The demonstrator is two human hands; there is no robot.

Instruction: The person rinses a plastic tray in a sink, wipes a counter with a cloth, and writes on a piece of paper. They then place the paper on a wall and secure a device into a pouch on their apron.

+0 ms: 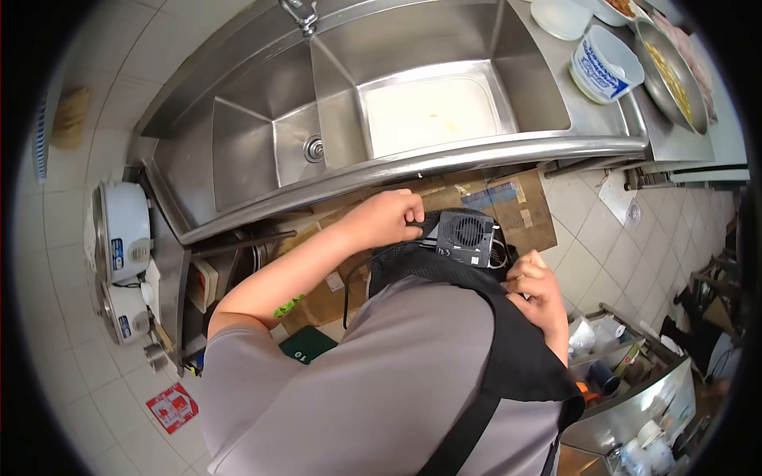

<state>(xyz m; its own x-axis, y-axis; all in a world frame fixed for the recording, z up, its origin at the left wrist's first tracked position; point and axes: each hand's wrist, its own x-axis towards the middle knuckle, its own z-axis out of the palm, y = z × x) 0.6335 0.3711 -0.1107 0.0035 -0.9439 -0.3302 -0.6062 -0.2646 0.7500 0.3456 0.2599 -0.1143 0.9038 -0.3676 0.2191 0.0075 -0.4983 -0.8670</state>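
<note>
At waist height, my left hand [390, 218] is closed, its curled fingers pinching the edge of a black mesh pouch [389, 266]. In the pouch sits a black box-shaped device [466, 238] with a round fan grille and a small white label. A black cable [347, 297] loops down beside it. On the other side of the device, my right hand [536, 289] is closed with bent fingertips close to the black apron [516, 341]; what they grip is hidden.
Ahead runs a steel double sink [270, 194], with a white tray [381, 119] in its right basin. On the right counter stand a white tub [603, 67] and a metal bowl [698, 115]. Rice cookers [127, 218] are at left; a cluttered cart [635, 397] is at lower right.
</note>
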